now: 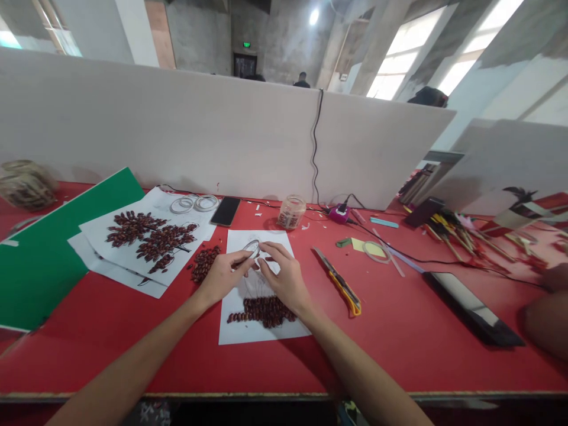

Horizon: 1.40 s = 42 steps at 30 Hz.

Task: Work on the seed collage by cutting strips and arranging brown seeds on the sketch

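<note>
Centrally in the head view, two bare hands meet above a white sheet on a red desk. The left hand is nearly closed, pinching a narrow ring-shaped roll between thumb and fingers. The right hand is partly open, its fingers arched and their tips at the roll's right edge; whether it also grips cannot be told. The roll is tilted and raised over the upper part of the sheet. Below the hands, a block of dark red seeds lies in rows across a line drawing, most of which the hands cover. A loose seed pile sits just beside the sheet's left edge.

To the left, overlapping papers bear leaf-like seed clusters and rest partly on a green board. Two pale rings lie at their upper corner, next to a dark-screened phone. Behind the sheet stands a clear jar containing seeds. To the right lie a yellow-handled utility knife, a purple power adapter with a black plug, and a yellow note partly under another ring. In the background, a small green sign glows above a doorway, its marking too small to read.
</note>
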Tool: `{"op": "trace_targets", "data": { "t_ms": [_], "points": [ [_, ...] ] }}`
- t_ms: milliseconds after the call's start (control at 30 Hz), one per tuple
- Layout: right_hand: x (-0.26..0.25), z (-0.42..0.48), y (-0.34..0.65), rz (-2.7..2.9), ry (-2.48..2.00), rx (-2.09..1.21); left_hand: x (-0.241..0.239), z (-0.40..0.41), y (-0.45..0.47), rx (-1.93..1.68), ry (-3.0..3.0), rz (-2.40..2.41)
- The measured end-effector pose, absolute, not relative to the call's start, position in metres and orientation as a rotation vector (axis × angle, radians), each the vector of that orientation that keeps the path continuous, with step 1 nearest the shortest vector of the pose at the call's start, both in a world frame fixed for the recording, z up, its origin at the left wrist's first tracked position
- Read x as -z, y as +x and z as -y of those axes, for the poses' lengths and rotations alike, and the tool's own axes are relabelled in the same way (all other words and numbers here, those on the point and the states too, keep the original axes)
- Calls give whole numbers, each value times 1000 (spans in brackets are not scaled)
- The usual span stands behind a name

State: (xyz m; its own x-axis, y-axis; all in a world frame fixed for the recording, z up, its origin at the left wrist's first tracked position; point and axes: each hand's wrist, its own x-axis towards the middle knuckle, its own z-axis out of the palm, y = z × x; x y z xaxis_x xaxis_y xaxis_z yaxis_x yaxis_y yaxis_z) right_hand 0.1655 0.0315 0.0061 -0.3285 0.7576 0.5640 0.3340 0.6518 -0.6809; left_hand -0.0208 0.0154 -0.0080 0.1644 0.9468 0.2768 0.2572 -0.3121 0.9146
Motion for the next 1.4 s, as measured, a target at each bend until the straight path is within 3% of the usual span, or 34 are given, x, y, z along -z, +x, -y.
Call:
{"op": "trace_targets", "data": {
  "t_ms": [233,500,667,967,1267,1400],
  "points": [
    [-5,-32,173,1890,-859,-654,5,-11,-18,-1117,1783,-1215],
    [-13,-32,173,1604,-849,-1185,4,-12,-19,-1084,1819,-1256],
    [-4,-41,175,1573,-831,-1328,7,-16,-24,-1028,1897,-1309],
    [-2,-53,187,1635,-942,-1192,5,-19,-31,-912,2056,-1452],
    [-7,-65,210,1658,-1054,-1015,8,-23,-35,-1030,2204,-1497],
    [-11,-59,207,1869,-1106,-792,6,-21,-32,-1029,2223,-1464]
  ]
}}
